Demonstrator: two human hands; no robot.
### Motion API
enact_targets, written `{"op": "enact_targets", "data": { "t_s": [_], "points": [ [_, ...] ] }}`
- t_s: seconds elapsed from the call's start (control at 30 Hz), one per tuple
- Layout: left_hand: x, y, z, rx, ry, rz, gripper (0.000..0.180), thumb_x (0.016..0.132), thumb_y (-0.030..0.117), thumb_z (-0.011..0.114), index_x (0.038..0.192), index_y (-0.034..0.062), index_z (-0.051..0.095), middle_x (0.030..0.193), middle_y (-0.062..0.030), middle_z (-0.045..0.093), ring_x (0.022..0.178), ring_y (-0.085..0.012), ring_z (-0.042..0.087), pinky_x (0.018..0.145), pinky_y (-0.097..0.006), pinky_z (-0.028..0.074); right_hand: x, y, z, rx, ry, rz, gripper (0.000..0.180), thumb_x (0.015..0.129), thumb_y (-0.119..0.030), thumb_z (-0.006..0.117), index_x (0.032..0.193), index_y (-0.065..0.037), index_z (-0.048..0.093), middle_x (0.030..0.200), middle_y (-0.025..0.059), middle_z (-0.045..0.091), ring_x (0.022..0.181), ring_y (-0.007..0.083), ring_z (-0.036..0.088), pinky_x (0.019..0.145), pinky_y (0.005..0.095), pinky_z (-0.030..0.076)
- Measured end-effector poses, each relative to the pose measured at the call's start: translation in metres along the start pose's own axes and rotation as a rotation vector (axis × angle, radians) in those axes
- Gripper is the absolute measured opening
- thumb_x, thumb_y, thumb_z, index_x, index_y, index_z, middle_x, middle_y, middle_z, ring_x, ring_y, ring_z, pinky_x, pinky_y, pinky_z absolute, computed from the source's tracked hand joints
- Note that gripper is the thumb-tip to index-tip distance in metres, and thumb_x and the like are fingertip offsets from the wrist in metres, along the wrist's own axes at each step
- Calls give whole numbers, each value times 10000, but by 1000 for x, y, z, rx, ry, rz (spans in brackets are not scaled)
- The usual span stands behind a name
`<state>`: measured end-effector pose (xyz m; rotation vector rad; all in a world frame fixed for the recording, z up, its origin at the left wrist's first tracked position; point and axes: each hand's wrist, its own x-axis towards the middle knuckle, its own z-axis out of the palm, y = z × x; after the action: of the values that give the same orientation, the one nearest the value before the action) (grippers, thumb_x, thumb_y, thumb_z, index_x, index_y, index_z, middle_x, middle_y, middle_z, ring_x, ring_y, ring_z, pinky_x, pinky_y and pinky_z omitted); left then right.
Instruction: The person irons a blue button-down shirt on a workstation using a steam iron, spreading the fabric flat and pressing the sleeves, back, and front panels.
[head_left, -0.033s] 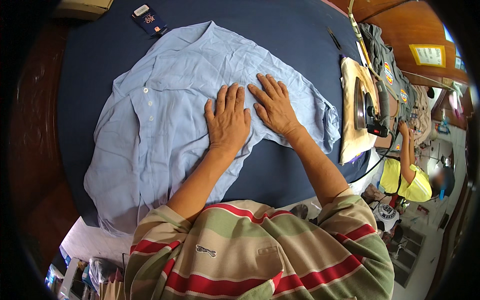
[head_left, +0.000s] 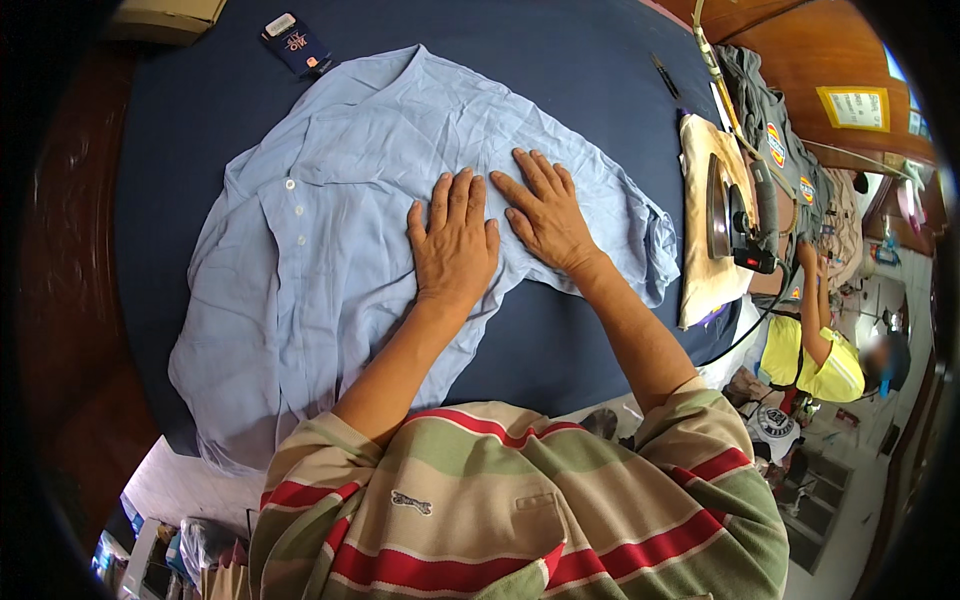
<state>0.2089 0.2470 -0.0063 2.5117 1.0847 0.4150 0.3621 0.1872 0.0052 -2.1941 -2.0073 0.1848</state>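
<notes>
A light blue button shirt (head_left: pixel 340 250) lies spread and creased over a dark blue cloth-covered table (head_left: pixel 580 60). White buttons run down its placket on the left, and one sleeve reaches out to the right with a bunched cuff. My left hand (head_left: pixel 455 245) rests flat on the shirt near its middle, fingers stretched out. Just right of it, my right hand (head_left: pixel 548 215) presses flat on the cloth by the start of the sleeve, fingers spread. Neither hand grips anything. What lies under the palms is hidden.
An iron (head_left: pixel 722 215) rests on a cream folded pad (head_left: pixel 700 285) at the right, its black cord trailing down. A dark blue packet (head_left: pixel 296 45) and slim dark snips (head_left: pixel 664 76) lie farther back. Grey garments (head_left: pixel 812 165) hang right, near a person in yellow (head_left: pixel 830 370).
</notes>
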Motion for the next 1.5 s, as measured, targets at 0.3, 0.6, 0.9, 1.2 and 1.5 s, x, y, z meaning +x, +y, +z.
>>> {"op": "enact_targets", "data": {
  "t_s": [0.3, 0.6, 0.9, 1.2, 1.5],
  "points": [
    [1, 1, 0, 15, -2, 14, 523, 838, 293, 536, 1305, 89, 422, 1392, -36, 368, 1312, -203, 288, 1032, -472, 187, 0, 15, -23, 208, -42, -86, 505, 831, -264, 577, 1316, -222, 445, 1400, 143, 343, 1288, 359, 306, 1049, 504, 219],
    [4, 4, -6, -22, -13, 13, 569, 832, 280, 549, 1339, 81, 385, 1403, -75, 359, 1308, -241, 299, 1021, -474, 208, -125, 262, -155, -829, 272, 906, 674, 810, -380, 576, 1383, -149, 304, 1391, 153, 352, 1282, 356, 326, 978, 532, 320],
    [-18, -24, -43, 43, -16, 46, 508, 830, 269, 556, 1299, 110, 448, 1343, -80, 428, 1262, -251, 364, 1014, -493, 206, -142, 315, -195, 292, 118, 1021, 438, 740, -354, 694, 997, -23, 566, 665, 40, 558, 537, 149, 560, 521, 289, 452],
    [-12, -25, -54, -51, -99, 165, 422, 806, 256, 589, 1203, 121, 540, 1262, -68, 488, 1187, -223, 429, 987, -504, 233, -107, 168, -224, 85, 263, 812, 480, 680, -253, 682, 1046, 38, 576, 763, 147, 633, 598, 199, 605, 588, 313, 476],
    [166, -24, -20, 123, -132, 498, 462, 789, 298, 617, 1210, 126, 535, 1234, -72, 530, 1170, -227, 458, 972, -501, 267, -27, 6, -172, 186, -59, 510, 476, 715, -215, 667, 1116, -4, 522, 846, 267, 626, 817, 401, 616, 734, 444, 481]
  ]
}}
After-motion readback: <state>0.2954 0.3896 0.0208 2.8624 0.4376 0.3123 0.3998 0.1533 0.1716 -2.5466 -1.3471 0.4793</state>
